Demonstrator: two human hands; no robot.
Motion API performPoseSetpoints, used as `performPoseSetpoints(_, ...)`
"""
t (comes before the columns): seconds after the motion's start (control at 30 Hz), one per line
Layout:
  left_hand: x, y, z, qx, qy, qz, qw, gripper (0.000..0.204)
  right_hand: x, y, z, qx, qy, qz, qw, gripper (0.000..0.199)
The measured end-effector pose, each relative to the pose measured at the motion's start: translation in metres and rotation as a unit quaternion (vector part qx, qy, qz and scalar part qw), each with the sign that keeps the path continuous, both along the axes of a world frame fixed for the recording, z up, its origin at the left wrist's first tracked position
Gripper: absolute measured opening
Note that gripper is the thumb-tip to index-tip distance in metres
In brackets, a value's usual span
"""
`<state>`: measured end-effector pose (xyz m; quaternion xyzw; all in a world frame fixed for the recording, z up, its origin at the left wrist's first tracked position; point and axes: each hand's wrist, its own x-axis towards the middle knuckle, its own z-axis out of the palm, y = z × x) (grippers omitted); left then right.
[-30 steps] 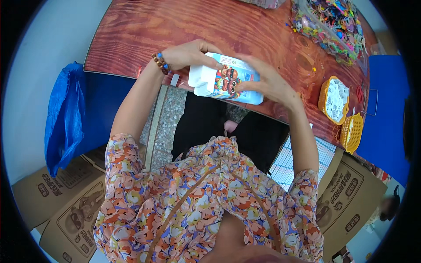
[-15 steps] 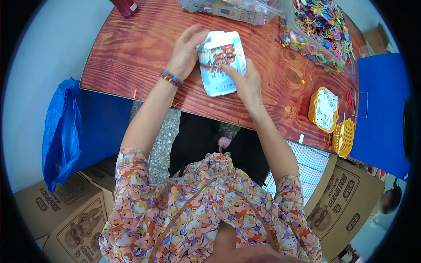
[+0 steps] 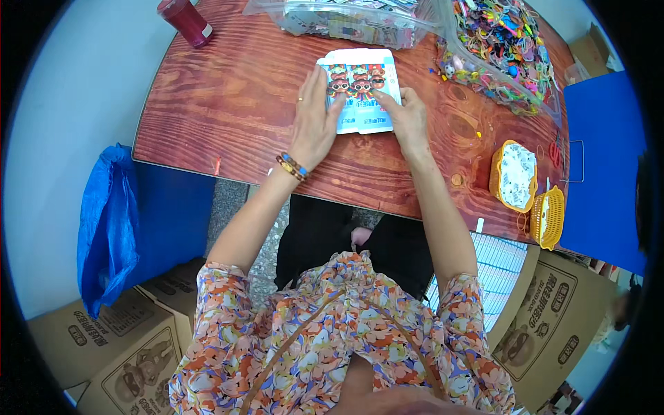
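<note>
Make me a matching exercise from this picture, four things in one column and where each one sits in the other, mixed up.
Things:
1. light-blue card pack
2. red bottle
3. orange baskets
4. blue plastic bag

Places:
A. beside the table's left end, above the cardboard boxes
B. far left corner of the table
C. under both hands on the table
D. right end of the table

Pairs: 1-C, 2-B, 3-D, 4-A

The person wore a short-sleeved floral blouse (image 3: 332,346) in orange, pink, blue and cream (sleeves ending above the elbows). The left hand (image 3: 312,124) carried 1 ring and a beaded bracelet (image 3: 293,167); the right hand (image 3: 409,119) was bare.
</note>
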<state>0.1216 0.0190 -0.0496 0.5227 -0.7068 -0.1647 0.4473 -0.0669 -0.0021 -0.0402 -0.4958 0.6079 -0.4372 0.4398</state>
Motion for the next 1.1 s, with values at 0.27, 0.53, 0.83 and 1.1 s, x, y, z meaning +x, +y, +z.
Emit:
performPoseSetpoints(0.27, -0.027, -0.038, -0.003, -0.041, -0.231, 0.01, 0.972, 0.058, -0.028, -0.013, -0.009, -0.014, 0.039, -0.057, 0.998, 0.027)
performPoseSetpoints(0.53, -0.024, -0.048, 0.0, -0.015, -0.212, 0.017, 0.977, 0.055, -0.034, -0.033, -0.001, -0.008, 0.067, -0.012, 0.998, 0.026)
performPoseSetpoints(0.83, -0.031, -0.036, 0.008, -0.005, -0.235, 0.099, 0.967, 0.046, -0.037, -0.026, -0.009, 0.021, -0.235, -0.062, 0.97, 0.022)
performPoseSetpoints(1.1, -0.056, 0.019, 0.056, -0.008, 0.059, -0.031, 0.998, 0.042, -0.051, 0.041, 0.006, -0.001, -0.388, -0.006, 0.922, 0.008)
